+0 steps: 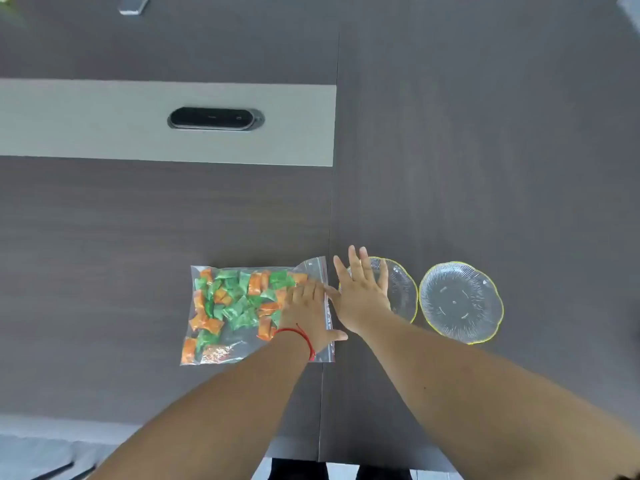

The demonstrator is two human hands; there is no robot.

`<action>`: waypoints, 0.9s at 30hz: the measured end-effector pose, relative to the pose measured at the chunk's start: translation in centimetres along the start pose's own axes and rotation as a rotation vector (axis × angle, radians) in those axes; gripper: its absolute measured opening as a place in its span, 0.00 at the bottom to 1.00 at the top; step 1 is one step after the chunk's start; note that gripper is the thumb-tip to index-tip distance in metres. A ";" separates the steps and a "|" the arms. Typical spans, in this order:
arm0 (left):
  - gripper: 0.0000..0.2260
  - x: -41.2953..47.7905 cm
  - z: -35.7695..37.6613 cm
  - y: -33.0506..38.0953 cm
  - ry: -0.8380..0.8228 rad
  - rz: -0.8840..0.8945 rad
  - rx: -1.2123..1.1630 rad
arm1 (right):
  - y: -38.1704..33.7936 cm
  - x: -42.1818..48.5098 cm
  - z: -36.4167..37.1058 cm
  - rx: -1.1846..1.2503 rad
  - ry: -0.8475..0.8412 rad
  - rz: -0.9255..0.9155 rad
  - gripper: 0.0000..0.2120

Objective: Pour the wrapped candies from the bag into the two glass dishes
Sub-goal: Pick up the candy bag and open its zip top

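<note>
A clear zip bag (242, 344) lies flat on the dark table, filled with several orange and green wrapped candies (235, 299). My left hand (308, 313), a red string on its wrist, rests on the bag's right end near the zip strip, fingers bent; whether it grips the bag is unclear. My right hand (363, 292) hovers with fingers spread over the left glass dish (403, 289), covering its left half. The second glass dish (460, 301), yellow-rimmed and empty, stands just to the right of the first.
A grey strip (86, 121) runs across the dark table (485, 150) at the back left, with a black oval socket cover (215, 118) set in it. The table's near edge is close below my arms, with floor and dark shoes beneath.
</note>
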State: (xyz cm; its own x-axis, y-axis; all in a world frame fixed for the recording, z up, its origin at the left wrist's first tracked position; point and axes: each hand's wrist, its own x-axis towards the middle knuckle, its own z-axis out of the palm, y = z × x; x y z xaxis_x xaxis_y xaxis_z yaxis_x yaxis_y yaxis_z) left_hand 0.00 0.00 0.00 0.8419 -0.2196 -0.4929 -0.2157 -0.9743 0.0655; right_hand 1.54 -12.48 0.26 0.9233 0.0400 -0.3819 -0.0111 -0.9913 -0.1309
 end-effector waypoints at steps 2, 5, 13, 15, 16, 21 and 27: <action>0.42 -0.1 0.2 0.4 0.062 -0.024 0.046 | -0.1 0.0 0.3 -0.070 -0.036 -0.013 0.31; 0.36 0.8 0.7 0.1 0.083 -0.067 0.063 | 0.1 0.1 0.5 -0.104 -0.080 -0.052 0.30; 0.21 0.8 -0.3 -0.2 -0.002 -0.272 -0.488 | -0.3 0.2 -0.6 0.040 -0.139 -0.139 0.16; 0.19 1.4 -1.3 -0.6 -0.080 -0.302 -0.605 | -0.4 0.4 -1.5 0.071 -0.137 -0.130 0.17; 0.17 1.7 -1.8 -1.0 -0.093 -0.316 -0.658 | -0.6 0.4 -1.9 0.078 -0.145 -0.123 0.18; 0.10 1.0 -4.5 -2.2 -0.106 -0.369 -1.100 | -1.3 0.7 -3.5 0.131 -0.176 -0.114 0.16; 0.14 0.2 -6.6 -2.0 -0.141 -0.370 -1.175 | -3.1 1.0 -5.8 0.296 -0.293 0.007 0.11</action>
State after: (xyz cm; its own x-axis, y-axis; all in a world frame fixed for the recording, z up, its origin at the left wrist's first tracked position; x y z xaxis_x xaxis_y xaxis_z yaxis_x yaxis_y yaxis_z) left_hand 3.85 1.53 5.45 0.6816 0.0145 -0.7316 0.6586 -0.4479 0.6047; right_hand 4.73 -10.10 5.62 0.7749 0.1094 -0.6225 -0.1668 -0.9146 -0.3684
